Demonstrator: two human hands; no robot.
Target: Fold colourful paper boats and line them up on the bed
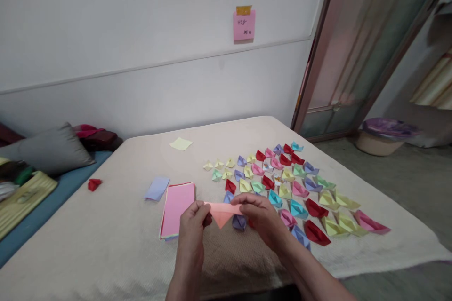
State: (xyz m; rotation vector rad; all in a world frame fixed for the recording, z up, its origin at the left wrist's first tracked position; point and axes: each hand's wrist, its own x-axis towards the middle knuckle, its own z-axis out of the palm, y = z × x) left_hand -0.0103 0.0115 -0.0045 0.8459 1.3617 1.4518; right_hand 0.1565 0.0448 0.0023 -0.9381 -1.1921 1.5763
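My left hand (192, 222) and my right hand (259, 214) pinch the two ends of a salmon-pink folded paper (222, 212), held just above the table with its point hanging down. Both hands are closed on it. Left of my left hand lies a stack of coloured paper sheets (176, 207) with a pink sheet on top. Several folded paper boats (289, 183) in red, yellow, blue, pink and green spread over the table to the right of my hands. A purple boat (239, 222) sits right under the held paper.
A cream cloth covers the table (106, 240). A loose lilac sheet (157, 188) and a pale yellow sheet (181, 144) lie farther back. A red folded piece (94, 184) and a grey pillow (52, 150) lie at left. A pink note (244, 24) hangs on the wall.
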